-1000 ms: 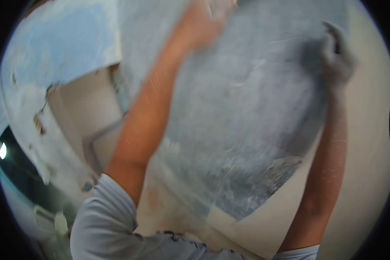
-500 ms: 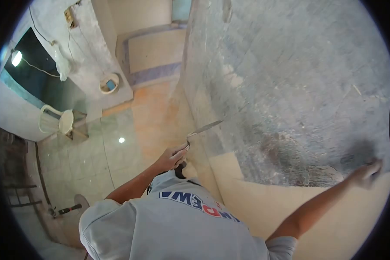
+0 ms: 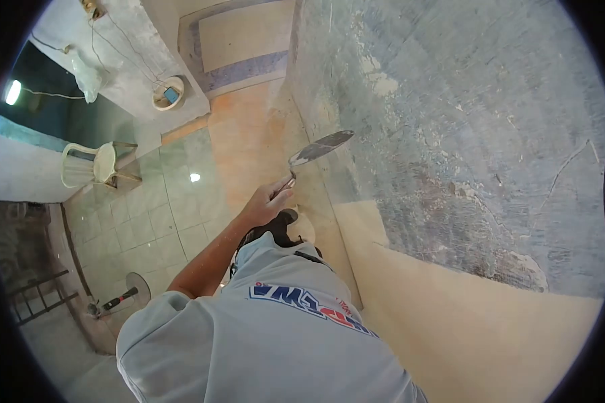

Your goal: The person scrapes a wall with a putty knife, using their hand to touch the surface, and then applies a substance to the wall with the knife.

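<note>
My left hand (image 3: 267, 203) is closed round the handle of a trowel (image 3: 323, 147). The trowel's pointed blade, smeared with grey and white material, extends up and right in front of the floor and the wall's edge. To the right stands the rough grey wall (image 3: 450, 134), with pale patches and cracks. Its lower border meets a smooth cream surface (image 3: 464, 316). My right hand is outside the view.
A white chair (image 3: 104, 163) stands on the tiled floor at the left. A round container (image 3: 158, 101) with a blue item sits on the ledge. A disc-headed tool (image 3: 121, 299) lies lower left, near a ladder-like frame (image 3: 40, 303). A lamp (image 3: 13, 92) glows upper left.
My right hand has left the view after moving down along the wall. The trowel in my left hand has turned, showing more of its blade, and the view has shifted slightly.
</note>
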Action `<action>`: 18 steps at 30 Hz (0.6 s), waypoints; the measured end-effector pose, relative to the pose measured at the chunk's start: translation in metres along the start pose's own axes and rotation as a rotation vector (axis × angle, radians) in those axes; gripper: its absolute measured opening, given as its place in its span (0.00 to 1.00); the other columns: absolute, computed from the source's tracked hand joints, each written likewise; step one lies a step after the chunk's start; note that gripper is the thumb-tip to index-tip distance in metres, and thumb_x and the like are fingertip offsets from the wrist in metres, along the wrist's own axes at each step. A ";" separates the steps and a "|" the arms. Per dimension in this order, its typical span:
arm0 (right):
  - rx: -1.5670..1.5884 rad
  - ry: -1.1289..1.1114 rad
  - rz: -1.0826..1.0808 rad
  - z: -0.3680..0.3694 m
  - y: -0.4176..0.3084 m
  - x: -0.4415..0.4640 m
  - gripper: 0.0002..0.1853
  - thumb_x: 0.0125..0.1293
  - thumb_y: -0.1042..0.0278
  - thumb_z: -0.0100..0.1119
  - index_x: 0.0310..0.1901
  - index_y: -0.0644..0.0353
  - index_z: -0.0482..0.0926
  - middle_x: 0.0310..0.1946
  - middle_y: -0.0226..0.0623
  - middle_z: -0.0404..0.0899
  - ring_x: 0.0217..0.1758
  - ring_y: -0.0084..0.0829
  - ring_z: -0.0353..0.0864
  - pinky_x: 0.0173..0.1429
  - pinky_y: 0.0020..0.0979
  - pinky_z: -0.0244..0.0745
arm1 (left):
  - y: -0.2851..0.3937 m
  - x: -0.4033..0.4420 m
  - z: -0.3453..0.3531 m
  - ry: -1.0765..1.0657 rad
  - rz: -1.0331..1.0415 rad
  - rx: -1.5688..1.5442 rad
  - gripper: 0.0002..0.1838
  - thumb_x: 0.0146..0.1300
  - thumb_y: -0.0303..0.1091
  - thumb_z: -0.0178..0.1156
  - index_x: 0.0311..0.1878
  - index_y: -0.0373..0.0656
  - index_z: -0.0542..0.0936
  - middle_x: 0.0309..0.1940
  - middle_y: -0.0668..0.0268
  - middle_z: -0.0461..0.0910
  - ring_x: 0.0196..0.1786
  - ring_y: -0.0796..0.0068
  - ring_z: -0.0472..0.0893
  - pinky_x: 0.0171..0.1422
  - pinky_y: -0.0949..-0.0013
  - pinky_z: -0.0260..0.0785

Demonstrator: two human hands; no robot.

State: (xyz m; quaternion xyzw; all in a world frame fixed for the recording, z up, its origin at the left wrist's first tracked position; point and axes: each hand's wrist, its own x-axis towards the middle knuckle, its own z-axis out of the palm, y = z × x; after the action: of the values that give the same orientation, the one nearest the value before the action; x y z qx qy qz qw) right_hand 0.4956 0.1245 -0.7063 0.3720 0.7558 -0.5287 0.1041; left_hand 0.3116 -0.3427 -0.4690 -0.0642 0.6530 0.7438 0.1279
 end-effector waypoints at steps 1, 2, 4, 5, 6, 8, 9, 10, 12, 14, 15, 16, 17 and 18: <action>0.001 -0.024 0.047 -0.005 0.018 0.000 0.14 0.76 0.60 0.56 0.37 0.61 0.84 0.25 0.36 0.82 0.26 0.27 0.81 0.30 0.32 0.77 | -0.001 0.004 -0.002 -0.019 0.001 0.026 0.26 0.82 0.34 0.53 0.79 0.37 0.67 0.26 0.82 0.61 0.21 0.90 0.61 0.25 0.79 0.55; 0.004 -0.045 0.096 -0.009 0.036 -0.004 0.14 0.76 0.60 0.56 0.38 0.61 0.84 0.25 0.36 0.82 0.26 0.28 0.81 0.30 0.32 0.77 | -0.002 0.010 -0.004 -0.036 -0.008 0.031 0.26 0.82 0.34 0.53 0.79 0.37 0.67 0.26 0.82 0.61 0.21 0.90 0.61 0.25 0.79 0.55; 0.019 -0.082 0.195 -0.034 0.115 -0.005 0.14 0.76 0.61 0.56 0.38 0.62 0.84 0.25 0.36 0.83 0.26 0.28 0.82 0.31 0.32 0.78 | -0.001 0.024 0.000 -0.129 0.047 0.095 0.26 0.82 0.35 0.53 0.78 0.37 0.67 0.25 0.80 0.63 0.21 0.90 0.61 0.25 0.78 0.56; 0.033 -0.096 0.249 -0.021 0.152 0.007 0.14 0.76 0.61 0.56 0.39 0.62 0.84 0.25 0.37 0.83 0.26 0.28 0.82 0.31 0.32 0.78 | -0.001 0.029 0.003 -0.158 0.036 0.102 0.26 0.82 0.35 0.53 0.78 0.37 0.67 0.25 0.80 0.63 0.21 0.90 0.61 0.25 0.78 0.56; -0.177 -0.109 0.207 -0.025 0.016 -0.027 0.14 0.77 0.60 0.56 0.39 0.61 0.84 0.26 0.37 0.84 0.21 0.25 0.81 0.23 0.30 0.75 | 0.008 0.033 0.010 -0.189 0.023 0.112 0.25 0.82 0.35 0.52 0.77 0.37 0.68 0.24 0.79 0.64 0.21 0.89 0.62 0.25 0.78 0.56; -0.162 -0.052 0.187 -0.014 -0.019 -0.010 0.13 0.71 0.64 0.57 0.43 0.66 0.86 0.30 0.41 0.87 0.25 0.29 0.83 0.30 0.32 0.80 | 0.019 0.040 0.026 -0.260 0.005 0.134 0.25 0.82 0.36 0.52 0.77 0.37 0.69 0.24 0.78 0.65 0.21 0.89 0.62 0.25 0.78 0.56; -0.141 -0.051 0.138 -0.004 -0.037 -0.004 0.14 0.71 0.64 0.57 0.43 0.66 0.85 0.30 0.41 0.87 0.26 0.29 0.83 0.31 0.32 0.79 | 0.022 0.041 0.034 -0.256 -0.023 0.135 0.25 0.82 0.35 0.52 0.76 0.37 0.70 0.25 0.78 0.65 0.23 0.88 0.63 0.27 0.77 0.57; -0.124 -0.051 0.085 0.003 -0.053 0.003 0.14 0.70 0.64 0.56 0.43 0.67 0.85 0.30 0.40 0.87 0.26 0.29 0.84 0.32 0.32 0.79 | 0.024 0.041 0.041 -0.248 -0.051 0.135 0.24 0.81 0.35 0.53 0.76 0.37 0.70 0.26 0.78 0.65 0.25 0.87 0.63 0.29 0.76 0.58; -0.134 -0.102 -0.039 0.022 -0.066 0.026 0.14 0.70 0.65 0.55 0.42 0.67 0.85 0.29 0.40 0.86 0.26 0.29 0.83 0.34 0.33 0.78 | 0.024 0.040 0.054 -0.300 -0.060 0.114 0.24 0.81 0.35 0.53 0.76 0.37 0.70 0.26 0.78 0.66 0.24 0.87 0.64 0.29 0.76 0.59; -0.215 -0.146 -0.142 0.038 -0.102 0.029 0.13 0.70 0.64 0.57 0.41 0.67 0.84 0.27 0.39 0.85 0.26 0.30 0.83 0.34 0.35 0.78 | 0.021 0.039 0.061 -0.336 -0.078 0.089 0.24 0.81 0.34 0.52 0.76 0.36 0.70 0.25 0.78 0.66 0.24 0.87 0.64 0.28 0.75 0.60; -0.207 -0.138 -0.131 0.048 -0.116 0.024 0.13 0.70 0.64 0.57 0.41 0.67 0.84 0.27 0.39 0.85 0.26 0.30 0.83 0.34 0.35 0.78 | 0.017 0.039 0.063 -0.373 -0.059 0.074 0.24 0.81 0.34 0.52 0.76 0.36 0.70 0.25 0.78 0.66 0.24 0.87 0.64 0.28 0.75 0.60; -0.125 -0.148 -0.183 0.059 -0.127 0.019 0.13 0.69 0.64 0.57 0.41 0.67 0.84 0.27 0.39 0.85 0.26 0.30 0.84 0.34 0.35 0.78 | 0.011 0.038 0.063 -0.404 -0.041 0.058 0.24 0.81 0.33 0.52 0.76 0.35 0.70 0.25 0.78 0.65 0.24 0.87 0.64 0.28 0.75 0.60; -0.045 -0.157 -0.237 0.067 -0.131 0.015 0.13 0.68 0.64 0.58 0.41 0.67 0.84 0.26 0.39 0.85 0.26 0.31 0.84 0.34 0.36 0.79 | 0.006 0.038 0.063 -0.410 -0.048 0.059 0.24 0.81 0.33 0.52 0.76 0.35 0.70 0.25 0.78 0.65 0.24 0.87 0.64 0.28 0.75 0.60; -0.044 -0.155 -0.229 0.071 -0.130 0.011 0.13 0.68 0.64 0.58 0.41 0.67 0.84 0.26 0.39 0.85 0.26 0.31 0.84 0.34 0.36 0.79 | 0.002 0.038 0.062 -0.431 -0.066 0.050 0.24 0.81 0.33 0.52 0.76 0.35 0.70 0.25 0.78 0.65 0.24 0.86 0.64 0.28 0.75 0.60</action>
State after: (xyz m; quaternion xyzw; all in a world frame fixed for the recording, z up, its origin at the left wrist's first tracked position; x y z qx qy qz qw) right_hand 0.3836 0.0457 -0.6485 0.2387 0.7943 -0.5479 0.1092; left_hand 0.2787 -0.2778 -0.4681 0.0782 0.6263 0.7192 0.2905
